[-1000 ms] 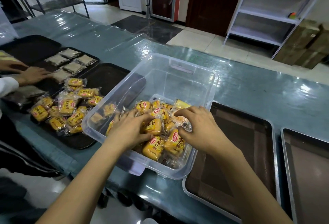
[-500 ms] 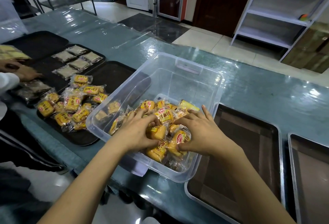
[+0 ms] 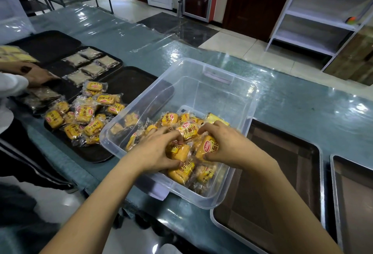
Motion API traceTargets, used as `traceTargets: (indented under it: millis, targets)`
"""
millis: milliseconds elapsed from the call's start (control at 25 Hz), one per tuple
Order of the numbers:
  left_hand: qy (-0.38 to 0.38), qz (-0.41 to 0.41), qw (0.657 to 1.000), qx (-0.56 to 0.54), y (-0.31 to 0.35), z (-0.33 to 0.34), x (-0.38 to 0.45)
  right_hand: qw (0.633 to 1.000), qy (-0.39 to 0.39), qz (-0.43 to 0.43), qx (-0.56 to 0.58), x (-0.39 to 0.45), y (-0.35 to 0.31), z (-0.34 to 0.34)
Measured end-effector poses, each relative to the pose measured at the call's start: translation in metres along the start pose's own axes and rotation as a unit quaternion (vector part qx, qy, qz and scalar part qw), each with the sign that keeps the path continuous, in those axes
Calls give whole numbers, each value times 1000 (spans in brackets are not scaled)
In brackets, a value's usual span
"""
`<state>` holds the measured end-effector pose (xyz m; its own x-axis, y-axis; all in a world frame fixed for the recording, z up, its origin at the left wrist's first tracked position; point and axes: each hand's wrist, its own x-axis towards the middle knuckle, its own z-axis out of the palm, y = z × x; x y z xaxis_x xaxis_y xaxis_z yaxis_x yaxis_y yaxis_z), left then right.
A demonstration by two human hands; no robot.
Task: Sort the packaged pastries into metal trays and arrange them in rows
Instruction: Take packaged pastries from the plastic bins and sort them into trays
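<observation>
A clear plastic bin (image 3: 226, 84) sits on the teal counter with several yellow packaged pastries (image 3: 181, 171) heaped in its near corner. Both my hands are inside it. My left hand (image 3: 157, 152) grips a yellow pastry pack (image 3: 178, 151) with curled fingers. My right hand (image 3: 224, 144) curls round another yellow pack (image 3: 205, 146) right beside it. A metal tray (image 3: 286, 173) lies bare just right of the bin. A dark tray (image 3: 90, 152) to the left holds a loose pile of yellow packs (image 3: 84, 114).
A second metal tray (image 3: 353, 197) lies at the far right edge. Dark trays at the far left carry brown packaged pastries (image 3: 88, 65), where another person's hand (image 3: 34, 74) works. White shelving (image 3: 323, 11) stands behind the counter.
My fingers have closed tighter around the packs in the bin and both hands drew closer together. The other person's hand shifted over the left trays.
</observation>
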<state>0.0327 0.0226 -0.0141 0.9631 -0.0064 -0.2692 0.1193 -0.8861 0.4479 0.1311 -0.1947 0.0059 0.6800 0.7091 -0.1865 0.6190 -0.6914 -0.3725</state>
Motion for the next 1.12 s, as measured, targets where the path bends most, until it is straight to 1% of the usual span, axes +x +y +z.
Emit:
traceTargets:
  millis: [160,280,360,480,680,800,960,1120]
  targets:
    - [-8,1,1000,5,-2,-2,-3,1000,5,-20,-20,25,0,-3]
    - [-7,5,1000,10,-3,-1,-2,997,-41,-37,-51,43,-2,0]
    - [-5,-2,1000,4,-3,-2,-3,995,-80,-22,-57,55,-1,1]
    - [1,-10,1000,16,-3,-2,-5,993,-98,4,-58,65,1,4]
    - [7,-16,1000,16,-2,-2,-7,992,-84,-8,-89,65,-4,7]
    - [10,-17,1000,8,-2,-2,-7,996,-64,6,-69,62,-2,13]
    - [3,-9,1000,-17,-3,0,-9,999,-41,5,-17,54,1,19]
    - [3,0,1000,-15,-2,0,-9,1000,-6,16,1,45,1,25]
